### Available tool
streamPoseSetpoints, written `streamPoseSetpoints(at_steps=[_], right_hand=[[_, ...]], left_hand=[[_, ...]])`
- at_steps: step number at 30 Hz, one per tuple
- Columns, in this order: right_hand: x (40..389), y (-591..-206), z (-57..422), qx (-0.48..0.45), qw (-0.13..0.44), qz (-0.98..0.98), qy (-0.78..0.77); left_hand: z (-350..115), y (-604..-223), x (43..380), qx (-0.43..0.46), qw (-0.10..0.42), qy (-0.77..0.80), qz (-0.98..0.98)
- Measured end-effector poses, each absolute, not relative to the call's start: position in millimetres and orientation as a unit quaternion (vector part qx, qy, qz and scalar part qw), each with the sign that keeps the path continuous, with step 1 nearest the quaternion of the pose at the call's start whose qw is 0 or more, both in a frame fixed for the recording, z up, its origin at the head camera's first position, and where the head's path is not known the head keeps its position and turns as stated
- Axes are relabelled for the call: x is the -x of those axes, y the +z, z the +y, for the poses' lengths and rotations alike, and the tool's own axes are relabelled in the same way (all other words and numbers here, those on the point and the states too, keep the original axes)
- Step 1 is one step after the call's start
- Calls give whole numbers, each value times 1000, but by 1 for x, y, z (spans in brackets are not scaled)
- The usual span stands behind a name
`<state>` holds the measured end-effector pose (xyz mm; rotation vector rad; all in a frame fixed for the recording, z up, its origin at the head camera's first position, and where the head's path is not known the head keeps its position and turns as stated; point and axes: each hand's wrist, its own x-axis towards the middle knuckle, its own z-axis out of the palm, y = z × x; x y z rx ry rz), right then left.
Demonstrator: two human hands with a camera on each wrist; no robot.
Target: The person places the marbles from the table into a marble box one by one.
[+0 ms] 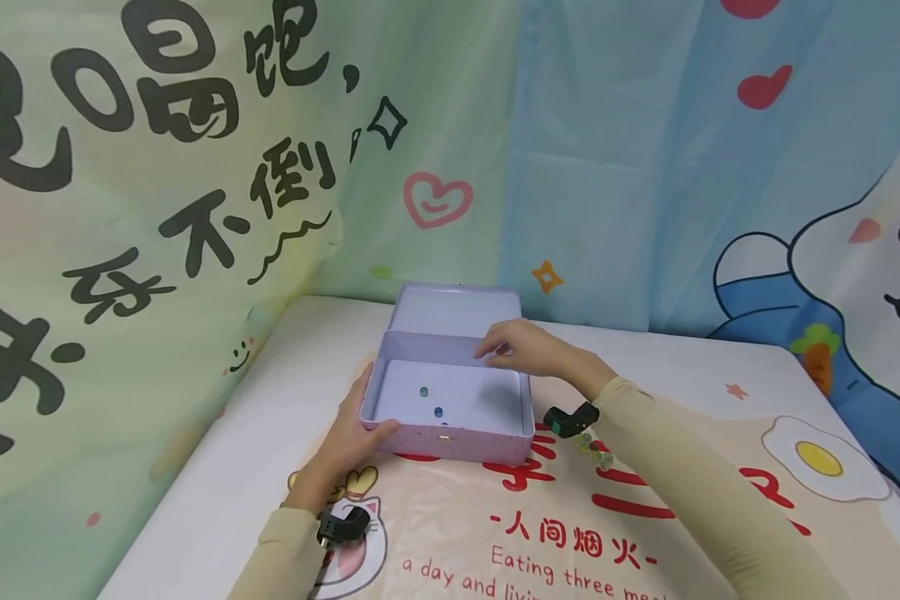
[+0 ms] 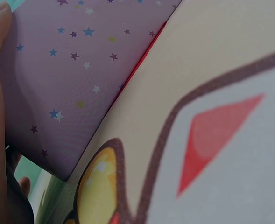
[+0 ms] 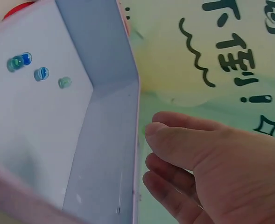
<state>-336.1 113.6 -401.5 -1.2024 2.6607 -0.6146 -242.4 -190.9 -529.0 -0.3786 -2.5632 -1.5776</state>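
Note:
A lilac tin box [image 1: 450, 446] with a small front clasp stands with its hinged lid [image 1: 456, 310] raised at the back. Several glass marbles lie on its white floor, among them a green marble [image 1: 423, 392] and a blue-swirled marble [image 3: 41, 73]. My left hand [image 1: 352, 429] grips the box's left front corner, thumb at the front rim; its star-printed side [image 2: 88, 79] fills part of the left wrist view. Over the right back part of the box hovers my right hand [image 1: 525, 346]. Its fingers are loosely bent, with nothing visible between them in the right wrist view.
A cluster of greenish marbles [image 1: 594, 452] lies on the table to the right of the box, beside the right wrist. The printed tablecloth [image 1: 450, 533] spreads under everything. A patterned cloth backdrop [image 1: 585, 167] hangs behind and to the left.

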Motion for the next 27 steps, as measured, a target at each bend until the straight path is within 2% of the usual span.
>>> streamPoseSetpoints(at_steps=[7, 17, 27], right_hand=[[315, -405, 151, 375, 64, 892, -243], [286, -437, 205, 308, 72, 905, -284], [268, -459, 248, 262, 47, 918, -293]], left_hand=[[-191, -531, 243, 122, 53, -520, -844], [-190, -534, 242, 124, 55, -516, -846], [-189, -531, 242, 127, 54, -520, -843]])
